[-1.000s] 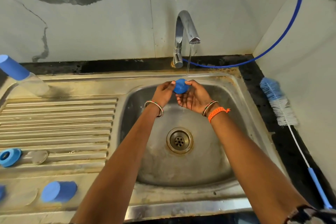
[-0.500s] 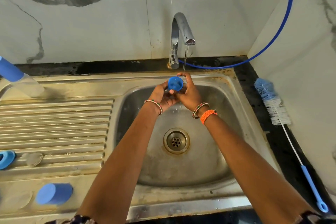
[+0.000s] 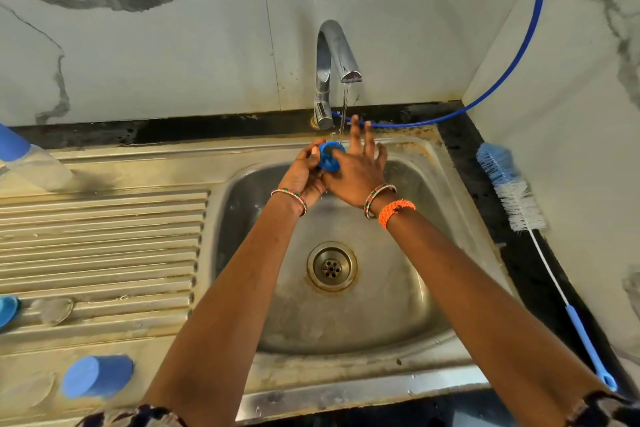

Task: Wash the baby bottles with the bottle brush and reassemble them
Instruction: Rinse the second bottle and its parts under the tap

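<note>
We are looking down at one steel sink (image 3: 460, 204) filling the middle of the frame, its basin at center with one drain (image 3: 331, 266) in the floor and its ribbed draining board (image 3: 104, 239) stretching to the left edge. The black tabletop (image 3: 519, 253) is running as a narrow strip along the back wall and down the right side, pinched against the tiled wall there, so free room on the right is slim. The basin floor below our wrists is lying open.

One faucet (image 3: 332, 59) is standing at upper center, dropping a thin stream onto one small blue bottle part (image 3: 330, 156) that we are holding at the basin's back rim. One blue hose (image 3: 512, 59) is curving from the faucet base up the right corner.

One bottle brush (image 3: 512, 194) is lying along the right tabletop strip, bristles toward the upper right, handle reaching the lower right.

We are counting one clear bottle (image 3: 31, 163) with a blue top at the left edge, one blue cap (image 3: 98, 376) on its side at lower left, one blue ring (image 3: 7, 310) cut by the left edge, and one clear nipple (image 3: 52, 310) just beside it.

Our left hand (image 3: 303, 173) is curling its fingers round the blue part from the left. Our right hand (image 3: 356, 170) is pressing against the part with its fingers straight and spread toward the faucet.
</note>
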The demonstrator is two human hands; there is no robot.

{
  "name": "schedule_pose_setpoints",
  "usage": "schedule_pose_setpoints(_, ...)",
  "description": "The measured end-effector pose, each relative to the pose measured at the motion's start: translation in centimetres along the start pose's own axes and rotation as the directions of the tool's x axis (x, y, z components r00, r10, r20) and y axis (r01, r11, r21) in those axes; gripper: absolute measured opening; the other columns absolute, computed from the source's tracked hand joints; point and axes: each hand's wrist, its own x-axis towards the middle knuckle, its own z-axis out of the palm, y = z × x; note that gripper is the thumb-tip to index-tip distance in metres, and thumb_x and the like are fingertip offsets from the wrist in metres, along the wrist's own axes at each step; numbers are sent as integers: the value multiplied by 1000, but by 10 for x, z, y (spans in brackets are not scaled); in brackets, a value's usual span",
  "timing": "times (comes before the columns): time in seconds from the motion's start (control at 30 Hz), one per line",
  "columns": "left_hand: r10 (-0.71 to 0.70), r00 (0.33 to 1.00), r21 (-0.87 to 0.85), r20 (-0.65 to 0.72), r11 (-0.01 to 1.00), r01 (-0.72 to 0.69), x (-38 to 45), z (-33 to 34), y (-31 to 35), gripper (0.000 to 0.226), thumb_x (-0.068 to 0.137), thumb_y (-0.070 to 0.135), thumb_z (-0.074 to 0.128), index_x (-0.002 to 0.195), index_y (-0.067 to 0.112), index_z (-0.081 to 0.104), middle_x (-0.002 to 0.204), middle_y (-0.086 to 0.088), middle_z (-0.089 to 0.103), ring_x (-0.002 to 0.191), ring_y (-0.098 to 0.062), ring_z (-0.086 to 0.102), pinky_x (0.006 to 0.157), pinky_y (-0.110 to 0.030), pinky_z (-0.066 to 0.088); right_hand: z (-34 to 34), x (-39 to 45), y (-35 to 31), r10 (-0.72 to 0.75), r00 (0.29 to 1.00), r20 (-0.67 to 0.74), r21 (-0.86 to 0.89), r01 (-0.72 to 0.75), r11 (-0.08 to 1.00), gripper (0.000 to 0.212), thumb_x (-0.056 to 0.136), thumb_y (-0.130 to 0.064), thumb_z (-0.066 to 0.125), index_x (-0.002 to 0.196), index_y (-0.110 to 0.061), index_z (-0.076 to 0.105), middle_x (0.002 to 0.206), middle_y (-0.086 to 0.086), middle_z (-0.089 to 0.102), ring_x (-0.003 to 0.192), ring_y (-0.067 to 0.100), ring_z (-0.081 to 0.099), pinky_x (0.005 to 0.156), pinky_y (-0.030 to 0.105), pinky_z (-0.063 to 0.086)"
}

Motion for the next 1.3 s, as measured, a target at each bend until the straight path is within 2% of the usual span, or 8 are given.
schedule_pose_setpoints(0.07,14,1000,-22,-4,1000,-14,0,-4,-2,29,99,9,41,125,9,52,106,-14,62,92,-23,63,72,-31,59,-3,-2,-3,23,1000,15,-87,-22,996,47,88,-54,49,128,-32,57,159,8,-10,143,34,-20,112,58,-5)
schedule_pose_setpoints(0.27,26,1000,-7,10,1000,-26,-4,-14,-15,16,99,15,43,107,13,58,103,-13,64,92,-23,63,79,-34,56,1,0,-28,160,982,96,267,-180,947,46,98,-48,33,111,-20,67,159,7,-4,144,29,-19,113,54,-8)
schedule_pose_setpoints(0.37,-3,1000,-9,-16,1000,3,-6,-18,-13,23,99,23,44,109,9,59,100,-12,65,91,-21,63,83,-34,54,13,-9,-29,42,989,142,283,-82,956,44,100,-45,29,119,-20,61,159,6,-8,142,31,-23,112,57,-8)
schedule_pose_setpoints(0.57,25,989,1,-149,1000,-26,-6,-18,-19,34,98,38,44,103,6,58,79,-9,65,54,-10,60,56,-21,55,11,-1,11,-114,982,152,-167,140,976,51,93,-59,35,138,-36,38,159,9,-1,144,36,-9,112,58,-1)
schedule_pose_setpoints(0.77,-161,982,242,-99,953,180,-7,-10,-23,37,102,35,29,95,14,60,70,-2,70,65,-13,67,66,-30,52,18,0,-6,37,975,-217,570,96,816,19,78,-11,71,96,-11,64,105,6,63,98,21,59,88,39,50)
schedule_pose_setpoints(0.9,-66,979,322,-193,938,127,3,-15,-18,25,101,26,38,116,15,54,88,-2,63,78,-14,59,69,-29,51,27,-5,-3,278,946,-166,778,-48,626,74,75,-12,77,139,-12,39,118,5,60,103,13,56,93,21,44)
schedule_pose_setpoints(0.97,16,968,311,-251,948,65,7,-21,-17,24,99,11,39,118,15,53,89,-4,61,74,-12,56,69,-26,48,42,-10,-1,295,955,-21,811,-156,564,70,75,-16,78,136,-7,46,122,10,59,110,15,55,92,19,43)
schedule_pose_setpoints(1.3,230,964,490,-134,861,-138,9,-33,-20,37,94,-12,36,123,-2,56,101,-5,65,84,-10,61,72,-21,47,55,-9,-5,346,921,-181,846,-34,532,37,68,-10,82,96,-8,59,96,-2,62,88,12,59,78,18,51)
